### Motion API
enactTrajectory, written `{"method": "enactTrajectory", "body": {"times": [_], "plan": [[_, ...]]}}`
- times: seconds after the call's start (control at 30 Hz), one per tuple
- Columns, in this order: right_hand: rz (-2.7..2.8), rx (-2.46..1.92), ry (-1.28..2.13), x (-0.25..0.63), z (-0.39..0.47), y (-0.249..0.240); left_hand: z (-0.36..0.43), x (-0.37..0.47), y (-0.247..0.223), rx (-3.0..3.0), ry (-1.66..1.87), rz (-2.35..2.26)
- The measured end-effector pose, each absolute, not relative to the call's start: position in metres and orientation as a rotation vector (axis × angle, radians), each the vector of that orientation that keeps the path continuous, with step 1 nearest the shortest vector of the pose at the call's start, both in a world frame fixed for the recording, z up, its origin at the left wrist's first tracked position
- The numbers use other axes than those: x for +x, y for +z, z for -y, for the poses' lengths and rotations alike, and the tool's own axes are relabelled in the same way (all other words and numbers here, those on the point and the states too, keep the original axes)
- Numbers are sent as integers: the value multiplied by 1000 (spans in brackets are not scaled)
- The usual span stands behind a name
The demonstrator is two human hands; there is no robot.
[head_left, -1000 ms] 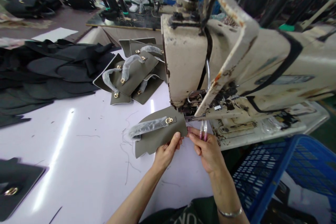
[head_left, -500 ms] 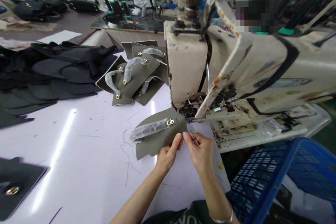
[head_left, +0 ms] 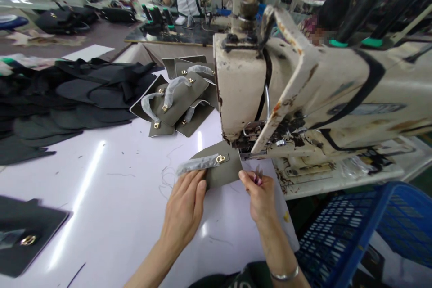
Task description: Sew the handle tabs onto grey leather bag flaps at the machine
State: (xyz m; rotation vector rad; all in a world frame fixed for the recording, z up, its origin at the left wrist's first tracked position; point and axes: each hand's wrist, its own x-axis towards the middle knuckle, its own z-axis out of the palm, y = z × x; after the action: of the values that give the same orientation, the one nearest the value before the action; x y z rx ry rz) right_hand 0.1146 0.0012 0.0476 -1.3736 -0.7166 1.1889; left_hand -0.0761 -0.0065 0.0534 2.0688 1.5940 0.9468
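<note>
An olive-grey bag panel (head_left: 224, 172) with a plastic-wrapped handle (head_left: 199, 163) and gold ring fittings lies on the white table, its far right edge by the sewing machine's needle area. My left hand (head_left: 185, 202) rests flat on the panel's near left part, fingers stretched out and covering that part. In my right hand (head_left: 261, 193) are small purple-handled thread snips (head_left: 258, 176), blades pointing up out of the fist. The right thumb and forefinger touch the panel's right edge; whether they pinch it or a thread I cannot tell.
The sewing machine (head_left: 243, 85) stands at the right, close over the panel. Similar panels (head_left: 184, 99) are piled behind, with stacked dark pieces (head_left: 84, 94) at the left. A dark panel (head_left: 30, 234) lies front left. A blue basket (head_left: 357, 238) stands right. People sit beyond.
My left hand has let go of the panel's near right edge and moved left, flat onto the panel. The right hand stays at the edge with the snips. The view has shifted slightly.
</note>
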Motion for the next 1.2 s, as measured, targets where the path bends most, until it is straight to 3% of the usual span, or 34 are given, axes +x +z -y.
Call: {"method": "enactTrajectory", "body": {"times": [0.1, 0.37, 0.93, 1.2], "plan": [[626, -1327, 1245, 112, -2, 48, -33, -73, 53, 2165, 692, -1546], [448, -1267, 1341, 108, -4, 36, -97, -49, 105, 2582, 486, -1321], [487, -1284, 1292, 103, -8, 36, -107, -39, 101, 2540, 599, -1402], [501, -1205, 1258, 101, -15, 36, -120, -44, 102, 2357, 434, -1313]]}}
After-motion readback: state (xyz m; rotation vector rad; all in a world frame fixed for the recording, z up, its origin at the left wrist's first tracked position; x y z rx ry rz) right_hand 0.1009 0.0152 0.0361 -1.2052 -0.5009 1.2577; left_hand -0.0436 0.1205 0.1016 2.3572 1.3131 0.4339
